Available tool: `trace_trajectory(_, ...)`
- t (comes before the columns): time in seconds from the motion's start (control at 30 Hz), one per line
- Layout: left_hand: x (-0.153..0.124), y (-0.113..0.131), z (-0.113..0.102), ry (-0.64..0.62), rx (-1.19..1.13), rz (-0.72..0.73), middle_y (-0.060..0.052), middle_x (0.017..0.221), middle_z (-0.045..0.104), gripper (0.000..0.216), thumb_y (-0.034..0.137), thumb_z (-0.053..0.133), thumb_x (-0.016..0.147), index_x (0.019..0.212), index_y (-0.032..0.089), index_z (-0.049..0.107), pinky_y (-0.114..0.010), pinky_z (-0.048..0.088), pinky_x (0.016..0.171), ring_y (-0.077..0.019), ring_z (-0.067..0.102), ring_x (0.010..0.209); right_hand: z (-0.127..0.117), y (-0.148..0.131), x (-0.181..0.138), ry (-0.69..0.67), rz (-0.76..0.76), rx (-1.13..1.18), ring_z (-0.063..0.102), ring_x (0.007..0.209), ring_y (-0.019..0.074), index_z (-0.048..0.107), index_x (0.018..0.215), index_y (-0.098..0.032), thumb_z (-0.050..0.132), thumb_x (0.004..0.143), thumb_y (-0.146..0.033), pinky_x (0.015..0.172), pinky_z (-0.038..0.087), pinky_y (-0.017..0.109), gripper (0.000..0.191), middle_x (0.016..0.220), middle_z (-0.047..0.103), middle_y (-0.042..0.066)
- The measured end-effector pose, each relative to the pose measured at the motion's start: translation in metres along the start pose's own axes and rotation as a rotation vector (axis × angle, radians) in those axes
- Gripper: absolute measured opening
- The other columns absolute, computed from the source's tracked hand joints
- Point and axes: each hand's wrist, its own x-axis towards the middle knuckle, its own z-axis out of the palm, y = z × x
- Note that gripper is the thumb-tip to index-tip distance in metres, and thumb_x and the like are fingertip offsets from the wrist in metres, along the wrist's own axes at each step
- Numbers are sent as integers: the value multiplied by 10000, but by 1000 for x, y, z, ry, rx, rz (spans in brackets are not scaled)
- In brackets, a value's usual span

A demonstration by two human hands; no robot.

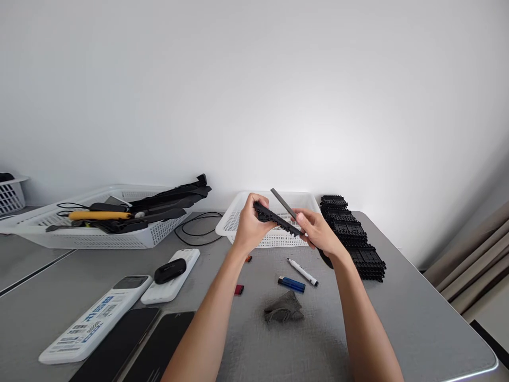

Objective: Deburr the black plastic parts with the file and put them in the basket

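Observation:
My left hand (250,225) is closed around one end of a black plastic piece with a toothed edge (278,219), held tilted above the table. In my right hand (316,231) is a flat grey metal file (283,202), its blade pointing up and to the left and a dark handle end showing below the palm. The blade lies just above the plastic piece; whether they touch, I cannot tell. The lower end of the piece reaches my right fingers. Below my hands lie a white marker (303,272), a blue lighter (291,284) and a crumpled grey cloth (283,307).
A white basket (229,217) stands behind my hands. Stacks of black toothed panels (353,236) line the right side. Another white basket (131,241) at left holds tools and black strips. Power banks (97,318), a black case (170,271) and phones (119,342) lie front left.

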Motion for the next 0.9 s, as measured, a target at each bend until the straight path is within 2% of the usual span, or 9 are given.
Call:
trace_trajectory(0.1, 2, 0, 1, 92, -24, 49, 33, 800, 473, 453, 67, 739, 565, 818, 236, 404, -262, 398, 701, -130, 477, 751, -4, 0, -1, 250, -125, -194, 408, 542, 96, 584, 787, -182, 446, 908, -649, 475, 307, 241, 501, 694, 530, -6)
trace_trajectory(0.2, 3, 2, 0, 123, -16, 77, 34, 792, 475, 471, 69, 752, 552, 800, 236, 388, -261, 389, 698, -129, 472, 743, -8, -3, -4, 384, -195, -354, 367, 542, 104, 425, 635, -200, 487, 901, -628, 513, 280, 254, 507, 581, 435, -28)
trace_trajectory(0.33, 2, 3, -1, 121, 16, 72, 36, 793, 477, 469, 72, 748, 565, 806, 237, 381, -259, 388, 701, -126, 476, 743, -11, -12, -11, 403, -223, -530, 312, 512, 100, 375, 606, -210, 543, 871, -617, 507, 230, 258, 514, 535, 376, -43)
trace_trajectory(0.53, 1, 4, 1, 120, 26, 90, 35, 807, 482, 472, 76, 747, 567, 812, 237, 377, -248, 384, 683, -121, 480, 742, -2, -23, -19, 386, -216, -741, 333, 502, 106, 405, 622, -212, 569, 848, -622, 495, 208, 248, 496, 524, 419, -33)
trace_trajectory(0.67, 1, 4, 2, 129, -2, 107, 37, 800, 472, 494, 91, 773, 557, 806, 237, 372, -243, 382, 667, -117, 467, 726, 0, -23, -19, 382, -215, -789, 325, 498, 108, 413, 625, -213, 555, 854, -629, 493, 210, 248, 495, 524, 430, -28)
trace_trajectory(0.9, 3, -4, -6, 161, -16, 106, 36, 793, 461, 477, 72, 751, 570, 812, 238, 376, -251, 377, 684, -121, 454, 735, -17, -18, -19, 378, -222, -763, 322, 499, 100, 388, 604, -207, 554, 850, -635, 487, 203, 238, 521, 514, 416, -33)
